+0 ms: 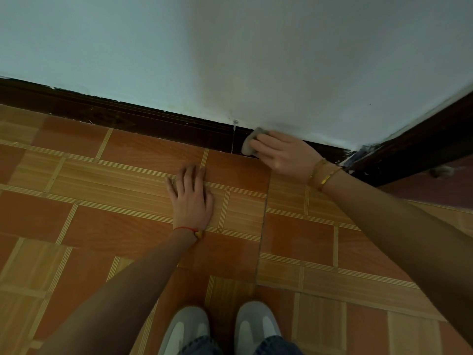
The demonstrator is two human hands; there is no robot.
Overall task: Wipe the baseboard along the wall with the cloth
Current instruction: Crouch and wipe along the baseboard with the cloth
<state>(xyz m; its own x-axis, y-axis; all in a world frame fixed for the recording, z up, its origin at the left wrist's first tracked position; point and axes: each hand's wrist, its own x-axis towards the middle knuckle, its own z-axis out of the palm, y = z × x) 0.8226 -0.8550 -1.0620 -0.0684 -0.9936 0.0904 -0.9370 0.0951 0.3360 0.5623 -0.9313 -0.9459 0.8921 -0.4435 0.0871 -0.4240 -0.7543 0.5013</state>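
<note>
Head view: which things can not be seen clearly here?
- cloth: mostly hidden under the right hand; its shape is unclear.
- baseboard: cut off by the left edge; whether it is clean is lost in the dark.
- small grey object by the corner: too blurred to identify.
- shoes: cut off by the bottom edge.

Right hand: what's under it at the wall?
A grey cloth is under the right hand, pressed against the dark baseboard. Only its left end shows past the fingers; the rest, and the baseboard stretch behind it, are covered.
</note>
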